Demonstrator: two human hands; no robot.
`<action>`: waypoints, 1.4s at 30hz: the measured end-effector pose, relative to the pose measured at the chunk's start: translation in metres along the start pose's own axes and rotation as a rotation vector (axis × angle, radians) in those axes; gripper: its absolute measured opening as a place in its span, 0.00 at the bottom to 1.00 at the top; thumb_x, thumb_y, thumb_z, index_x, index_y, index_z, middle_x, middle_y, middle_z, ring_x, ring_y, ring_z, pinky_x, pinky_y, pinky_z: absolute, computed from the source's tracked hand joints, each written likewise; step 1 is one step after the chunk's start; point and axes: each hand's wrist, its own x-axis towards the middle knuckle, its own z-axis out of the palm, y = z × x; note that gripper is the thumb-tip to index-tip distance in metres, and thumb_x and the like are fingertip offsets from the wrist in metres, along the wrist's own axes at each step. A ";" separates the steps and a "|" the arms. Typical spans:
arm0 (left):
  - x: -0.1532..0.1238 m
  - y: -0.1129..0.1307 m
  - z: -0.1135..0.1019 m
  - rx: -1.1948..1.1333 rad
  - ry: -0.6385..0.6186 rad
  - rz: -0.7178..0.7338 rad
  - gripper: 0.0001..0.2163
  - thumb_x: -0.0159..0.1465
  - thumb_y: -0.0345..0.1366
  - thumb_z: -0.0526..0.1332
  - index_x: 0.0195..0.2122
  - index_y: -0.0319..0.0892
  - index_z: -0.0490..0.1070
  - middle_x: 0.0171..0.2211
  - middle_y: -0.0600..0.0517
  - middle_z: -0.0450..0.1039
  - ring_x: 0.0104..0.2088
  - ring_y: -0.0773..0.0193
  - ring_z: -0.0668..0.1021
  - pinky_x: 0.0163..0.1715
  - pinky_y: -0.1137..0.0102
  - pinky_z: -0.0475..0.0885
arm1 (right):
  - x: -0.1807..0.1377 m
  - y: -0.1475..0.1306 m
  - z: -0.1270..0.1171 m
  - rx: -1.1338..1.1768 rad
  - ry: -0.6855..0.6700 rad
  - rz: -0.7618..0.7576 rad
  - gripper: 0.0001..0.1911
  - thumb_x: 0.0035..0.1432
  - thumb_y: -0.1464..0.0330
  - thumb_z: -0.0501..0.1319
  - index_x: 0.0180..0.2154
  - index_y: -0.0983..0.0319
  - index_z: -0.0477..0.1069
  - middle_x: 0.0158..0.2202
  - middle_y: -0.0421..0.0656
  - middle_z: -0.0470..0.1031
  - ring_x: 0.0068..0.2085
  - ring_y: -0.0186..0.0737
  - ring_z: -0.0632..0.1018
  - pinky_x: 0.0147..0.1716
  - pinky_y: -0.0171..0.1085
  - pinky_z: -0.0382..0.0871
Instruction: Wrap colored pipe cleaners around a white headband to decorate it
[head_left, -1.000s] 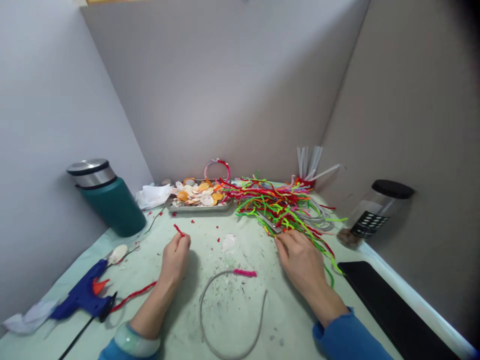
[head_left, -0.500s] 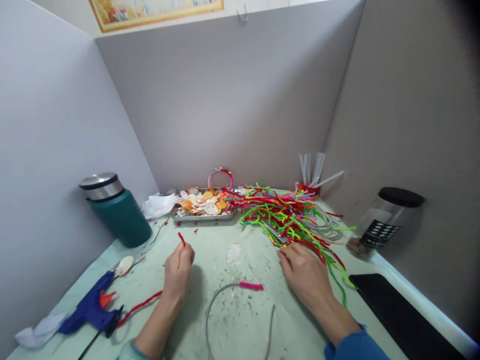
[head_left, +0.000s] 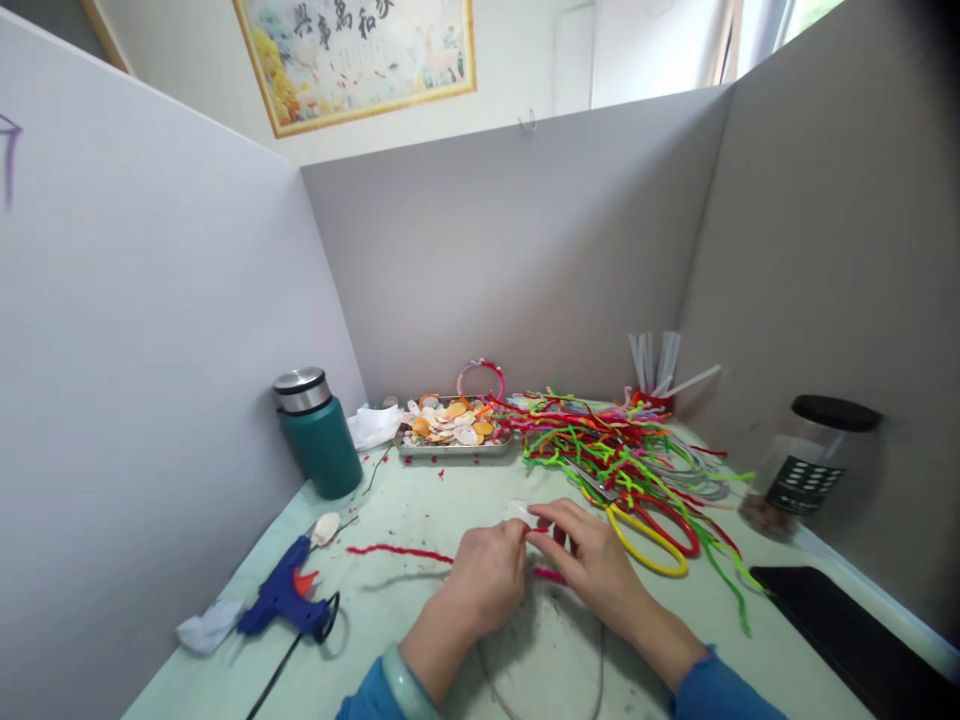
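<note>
My left hand (head_left: 486,578) is closed around a fuzzy red pipe cleaner (head_left: 401,551), whose long tail sticks out to the left over the table. Opposite it, my right hand (head_left: 596,560) has its thumb and fingers pinched at the short red end that emerges from the left fist. Beneath both hands lies a thin grey hoop (head_left: 602,660), partly covered by them. Its tip is wrapped in bright pink fuzz (head_left: 551,575). Scissors (head_left: 651,540) with yellow and red handles rest to the right of my right hand, their blades against the pipe cleaner pile.
A heap of coloured pipe cleaners (head_left: 600,440) lies at the back right, beside a metal tray (head_left: 454,450) of discs. On the left are a blue glue gun (head_left: 281,600) and teal bottle (head_left: 321,450). Rightward stand a clear jar (head_left: 806,480) and a black flat object (head_left: 840,630).
My right hand has left the scissors and moved left to the red pipe cleaner. Both hands now meet above the hoop. The camera view has tilted up and shifted left.
</note>
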 end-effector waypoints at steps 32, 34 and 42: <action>-0.005 -0.006 0.016 0.027 0.144 -0.003 0.04 0.60 0.30 0.53 0.36 0.44 0.63 0.29 0.51 0.74 0.28 0.63 0.76 0.22 0.71 0.58 | -0.015 0.024 0.011 -0.092 -0.058 -0.145 0.10 0.60 0.68 0.52 0.28 0.60 0.66 0.24 0.41 0.66 0.25 0.36 0.71 0.26 0.33 0.63; -0.005 -0.006 0.014 0.021 0.158 0.001 0.04 0.62 0.31 0.51 0.35 0.45 0.64 0.29 0.51 0.73 0.28 0.63 0.76 0.22 0.71 0.58 | -0.015 0.027 0.012 -0.082 -0.048 -0.143 0.08 0.60 0.67 0.52 0.28 0.60 0.65 0.25 0.41 0.67 0.26 0.36 0.71 0.26 0.33 0.63; -0.006 -0.008 0.012 -0.067 0.241 -0.002 0.07 0.64 0.38 0.50 0.37 0.47 0.67 0.32 0.52 0.73 0.31 0.64 0.75 0.25 0.70 0.62 | -0.017 0.036 0.012 -0.098 0.075 -0.120 0.06 0.58 0.65 0.55 0.31 0.58 0.67 0.27 0.42 0.71 0.28 0.38 0.74 0.28 0.33 0.67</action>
